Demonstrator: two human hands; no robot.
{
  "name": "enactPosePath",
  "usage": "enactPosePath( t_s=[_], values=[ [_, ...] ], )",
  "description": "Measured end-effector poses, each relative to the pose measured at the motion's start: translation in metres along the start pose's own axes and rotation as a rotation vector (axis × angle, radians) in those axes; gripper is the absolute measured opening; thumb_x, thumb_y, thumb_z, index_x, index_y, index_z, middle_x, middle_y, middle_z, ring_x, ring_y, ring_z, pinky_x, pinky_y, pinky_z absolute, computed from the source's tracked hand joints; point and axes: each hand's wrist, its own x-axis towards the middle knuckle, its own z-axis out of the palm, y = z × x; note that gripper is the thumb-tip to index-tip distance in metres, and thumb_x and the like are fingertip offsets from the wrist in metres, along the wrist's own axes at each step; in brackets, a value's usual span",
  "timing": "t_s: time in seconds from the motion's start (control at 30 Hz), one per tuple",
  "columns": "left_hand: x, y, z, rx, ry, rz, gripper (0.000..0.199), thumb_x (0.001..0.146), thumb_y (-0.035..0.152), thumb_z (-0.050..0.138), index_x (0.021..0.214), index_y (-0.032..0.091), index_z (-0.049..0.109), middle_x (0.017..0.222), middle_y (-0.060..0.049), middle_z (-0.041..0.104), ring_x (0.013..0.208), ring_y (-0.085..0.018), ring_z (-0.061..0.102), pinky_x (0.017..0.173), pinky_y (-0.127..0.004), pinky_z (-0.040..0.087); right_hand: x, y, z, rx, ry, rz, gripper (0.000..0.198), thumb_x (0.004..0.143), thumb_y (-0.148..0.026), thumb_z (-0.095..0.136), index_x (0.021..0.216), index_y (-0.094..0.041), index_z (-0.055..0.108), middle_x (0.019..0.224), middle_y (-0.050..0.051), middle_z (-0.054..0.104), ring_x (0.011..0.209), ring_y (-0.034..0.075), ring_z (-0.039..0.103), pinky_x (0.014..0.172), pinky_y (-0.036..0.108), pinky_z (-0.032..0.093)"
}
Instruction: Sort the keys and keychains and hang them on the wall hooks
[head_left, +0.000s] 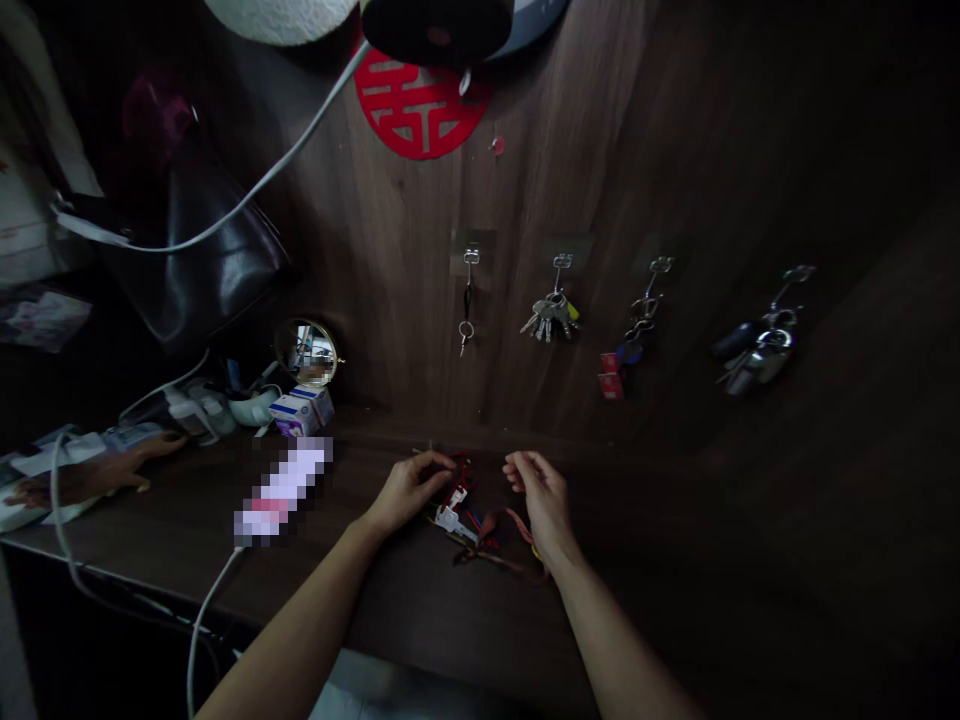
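Note:
On the dark wooden desk, my left hand point(412, 488) is curled with thumb and index finger close together, beside a red cord point(459, 490) and a bunch of silver keys point(452, 520). Whatever is between its fingertips is too small to tell. Across from it, my right hand point(546, 498) has its fingers bent in against the thumb. If it holds anything, that is hidden. A reddish-brown strap point(517, 570) loops from the keys towards my right wrist. Thin coloured pieces lie among the keys.
Key bunches hang from wall hooks: a small set point(466, 335), a silver bunch point(551, 315), one with red tags point(611, 375), and a larger one point(761, 355). At left are a blurred-out phone-like slab point(285, 490) on a white cable point(196, 620), a round mirror point(311, 352), small boxes point(300, 410), and a brown hand-shaped object point(105, 475).

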Motion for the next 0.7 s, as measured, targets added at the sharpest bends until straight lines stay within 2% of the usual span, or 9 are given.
enactPosePath(
  t_s=[0.13,0.23,0.5,0.6,0.7],
  values=[
    [-0.003,0.006,0.002,0.08,-0.154,0.104,0.018,0.074,0.033,0.063,0.089,0.023,0.068,0.091,-0.004,0.069,0.088,-0.02,0.061,0.085,-0.03,0.042,0.005,0.002,-0.004,-0.019,0.026,-0.004,0.035,0.069,-0.052,0.06,0.069,-0.018,0.062,0.062,0.002,0.063,0.056,0.013,0.054,0.051,0.022,0.038],
    [-0.002,0.004,0.003,0.121,-0.221,0.195,0.022,0.07,0.032,0.067,0.091,0.023,0.068,0.098,-0.006,0.067,0.096,-0.021,0.058,0.09,-0.032,0.04,0.007,0.003,-0.006,-0.03,0.031,0.004,0.035,0.068,-0.053,0.06,0.069,-0.017,0.062,0.062,0.002,0.062,0.055,0.012,0.054,0.051,0.022,0.038],
    [0.001,-0.01,0.001,0.199,-0.119,0.187,0.015,0.078,0.023,0.057,0.09,0.023,0.067,0.095,-0.005,0.066,0.092,-0.019,0.059,0.086,-0.03,0.042,0.006,-0.006,-0.01,-0.119,-0.031,-0.035,0.034,0.069,-0.051,0.059,0.068,-0.018,0.061,0.061,0.002,0.062,0.06,0.015,0.056,0.056,0.024,0.04],
    [0.002,-0.013,-0.002,0.204,-0.079,0.17,0.014,0.078,0.023,0.057,0.087,0.023,0.068,0.094,-0.005,0.066,0.092,-0.02,0.059,0.086,-0.03,0.042,0.004,-0.009,-0.014,-0.209,-0.119,-0.091,0.03,0.073,-0.047,0.058,0.069,-0.018,0.062,0.062,0.001,0.062,0.062,0.016,0.057,0.058,0.025,0.041],
    [0.003,-0.015,-0.005,0.182,-0.041,0.148,0.012,0.077,0.024,0.059,0.085,0.024,0.068,0.093,-0.005,0.066,0.09,-0.02,0.06,0.085,-0.03,0.043,0.002,-0.01,-0.017,-0.386,-0.247,-0.164,0.023,0.075,-0.041,0.056,0.069,-0.02,0.063,0.06,-0.001,0.062,0.059,0.015,0.055,0.055,0.024,0.037]
  ],
)
